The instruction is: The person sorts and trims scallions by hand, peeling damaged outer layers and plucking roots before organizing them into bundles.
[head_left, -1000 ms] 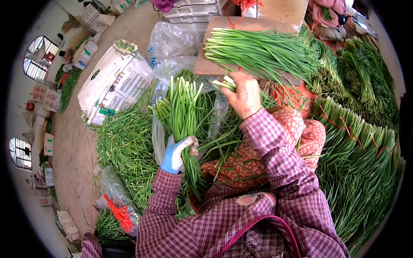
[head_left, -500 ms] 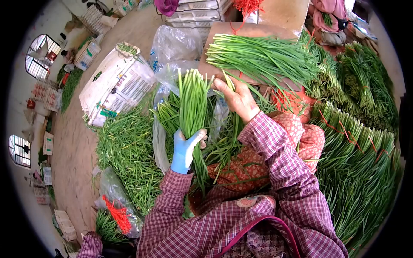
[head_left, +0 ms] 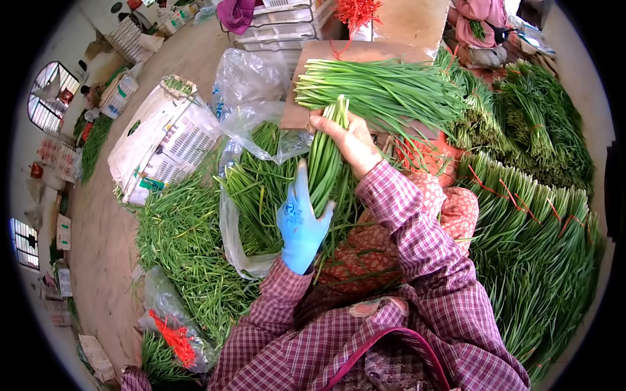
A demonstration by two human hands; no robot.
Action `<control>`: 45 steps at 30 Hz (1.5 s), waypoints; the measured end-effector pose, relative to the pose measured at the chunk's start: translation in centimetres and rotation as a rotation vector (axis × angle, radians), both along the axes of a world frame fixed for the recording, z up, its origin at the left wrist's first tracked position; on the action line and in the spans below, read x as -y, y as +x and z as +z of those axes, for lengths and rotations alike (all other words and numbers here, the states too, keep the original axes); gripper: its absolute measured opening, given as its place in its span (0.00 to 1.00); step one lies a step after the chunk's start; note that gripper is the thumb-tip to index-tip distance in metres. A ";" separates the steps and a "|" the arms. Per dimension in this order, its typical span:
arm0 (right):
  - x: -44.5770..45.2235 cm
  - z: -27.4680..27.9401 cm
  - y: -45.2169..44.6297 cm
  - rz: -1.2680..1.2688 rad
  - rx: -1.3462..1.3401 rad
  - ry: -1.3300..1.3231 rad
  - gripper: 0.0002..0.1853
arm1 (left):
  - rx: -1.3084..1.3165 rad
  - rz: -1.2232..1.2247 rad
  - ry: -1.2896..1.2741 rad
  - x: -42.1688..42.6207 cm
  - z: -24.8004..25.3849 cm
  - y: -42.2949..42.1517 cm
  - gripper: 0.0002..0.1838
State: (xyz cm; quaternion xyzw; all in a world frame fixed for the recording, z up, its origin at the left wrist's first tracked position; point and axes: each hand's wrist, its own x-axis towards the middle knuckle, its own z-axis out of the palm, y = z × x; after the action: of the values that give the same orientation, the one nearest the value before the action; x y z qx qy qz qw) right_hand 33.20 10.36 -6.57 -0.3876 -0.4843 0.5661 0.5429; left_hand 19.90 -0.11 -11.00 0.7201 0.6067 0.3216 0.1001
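Observation:
My right hand (head_left: 352, 143), bare, is closed around the upper part of a bunch of garlic chives (head_left: 324, 168), whose pale cut ends point up. In a blue glove, my left hand (head_left: 301, 221) has its fingers stretched and its thumb apart, close against the left side of that bunch; whether the palm touches it I cannot tell. Below and behind both hands, loose chives (head_left: 254, 189) lie in an opened clear plastic bag (head_left: 233, 238). A larger pile of chives (head_left: 385, 88) rests on a brown board (head_left: 292, 111) just beyond my right hand.
Tied chive bundles (head_left: 528, 260) stand in rows at right. Loose green trimmings (head_left: 189, 241) cover the floor at left, near a white crate (head_left: 166, 146). Red ties (head_left: 175, 339) lie on a plastic bag at lower left; more red ties (head_left: 357, 14) hang at the top. Another person (head_left: 479, 29) sits at upper right.
My left hand has let go of the bunch and spread its fingers. The bunch is now in my right hand, farther right and tilted. The view has shifted slightly.

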 end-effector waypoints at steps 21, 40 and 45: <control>4.4 2.4 1.0 0.230 0.212 0.245 0.23 | 1.572 -0.362 -0.533 -1.8 4.5 1.7 0.32; 2.7 4.6 1.9 0.303 1.035 0.959 0.17 | 1.718 -0.652 -0.730 -2.1 3.4 0.1 0.49; 2.2 3.8 1.7 0.304 0.940 0.973 0.19 | 1.661 -0.529 -0.586 -1.6 4.3 1.0 0.48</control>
State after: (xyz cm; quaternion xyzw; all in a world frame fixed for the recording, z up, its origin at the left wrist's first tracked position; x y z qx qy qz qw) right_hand 34.86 8.18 -2.81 -0.2321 -0.9159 0.1261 0.3024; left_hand 20.91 1.50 -6.67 0.3189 0.2125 0.5355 0.7526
